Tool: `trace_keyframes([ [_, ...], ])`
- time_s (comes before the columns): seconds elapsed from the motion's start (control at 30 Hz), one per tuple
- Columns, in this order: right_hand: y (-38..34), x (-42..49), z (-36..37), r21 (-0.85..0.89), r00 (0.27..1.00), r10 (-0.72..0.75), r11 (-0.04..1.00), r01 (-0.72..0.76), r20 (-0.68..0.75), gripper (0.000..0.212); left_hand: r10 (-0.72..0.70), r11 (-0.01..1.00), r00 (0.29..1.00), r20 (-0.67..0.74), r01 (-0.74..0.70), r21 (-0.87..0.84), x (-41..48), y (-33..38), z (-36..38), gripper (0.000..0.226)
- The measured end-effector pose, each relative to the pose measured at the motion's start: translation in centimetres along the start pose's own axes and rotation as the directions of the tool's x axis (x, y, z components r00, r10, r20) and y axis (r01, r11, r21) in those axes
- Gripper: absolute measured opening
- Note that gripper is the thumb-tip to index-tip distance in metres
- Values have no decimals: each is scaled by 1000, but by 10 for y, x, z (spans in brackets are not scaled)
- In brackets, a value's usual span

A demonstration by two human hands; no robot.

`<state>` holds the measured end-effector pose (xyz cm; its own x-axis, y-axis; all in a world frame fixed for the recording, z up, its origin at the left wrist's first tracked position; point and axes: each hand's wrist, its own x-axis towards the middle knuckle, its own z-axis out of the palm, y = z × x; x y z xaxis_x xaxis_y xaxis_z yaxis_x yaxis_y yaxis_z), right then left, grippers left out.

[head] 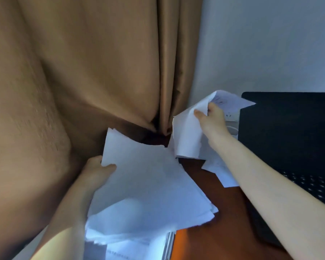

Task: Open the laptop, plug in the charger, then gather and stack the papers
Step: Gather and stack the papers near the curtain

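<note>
White stack [148, 184] pinched in left hand [98, 171], curled sheets [188, 132] gripped by right hand [212, 117]; print [220, 101] unreadable.

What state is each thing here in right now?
Laptop: open, screen dark.
Left hand: grips the sheaf's edge.
Sheaf: held, fanned, uneven.
Right hand: pinches a sheet.
Sheet: lifted, bent over.
Loose sheets: lying on the desk beside the laptop.
Curtain: drawn shut.
</note>
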<state>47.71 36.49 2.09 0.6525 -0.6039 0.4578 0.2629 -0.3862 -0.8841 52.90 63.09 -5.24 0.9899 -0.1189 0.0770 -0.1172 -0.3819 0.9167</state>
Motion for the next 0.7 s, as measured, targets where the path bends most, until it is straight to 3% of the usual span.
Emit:
trace_keyframes([
  [0.1, -13, -4, -16, 240, 988, 104, 962, -129, 113, 17, -52, 995, 995, 88, 59, -83, -5, 2, 7, 12],
  [0.2, -32, -15, -29, 469, 940, 57, 856, -220, 337, 22, -47, 981, 982, 183, 80, -179, -14, 10, 14, 13],
  [0.23, -36, -20, -32, 512, 912, 27, 821, -254, 410, 22, -27, 970, 974, 223, 80, -230, -19, 12, 15, 18],
  [0.3, -37, -33, -35, 533, 856, 0, 782, -322, 518, 23, 59, 904, 938, 341, 94, -417, -26, 15, 15, 50],
  [0.33, -34, -39, -36, 521, 836, 10, 778, -351, 548, 24, 98, 849, 921, 376, 120, -514, -28, 14, 15, 57],
  [0.4, -18, -53, -37, 447, 816, 85, 801, -397, 572, 27, 73, 811, 935, 347, 147, -567, -30, 13, 16, 40],
  [0.47, 5, -67, -37, 301, 791, 208, 845, -441, 575, 28, -34, 889, 966, 257, 147, -434, -24, 14, 17, 24],
  [0.57, 39, -83, -38, 69, 793, 364, 890, -451, 489, 23, -143, 963, 976, 167, 176, -204, -14, 15, 21, 33],
  [0.7, 62, -96, -30, -93, 826, 376, 923, -373, 420, 22, -192, 941, 966, 171, 230, -247, -13, 18, 27, 39],
])
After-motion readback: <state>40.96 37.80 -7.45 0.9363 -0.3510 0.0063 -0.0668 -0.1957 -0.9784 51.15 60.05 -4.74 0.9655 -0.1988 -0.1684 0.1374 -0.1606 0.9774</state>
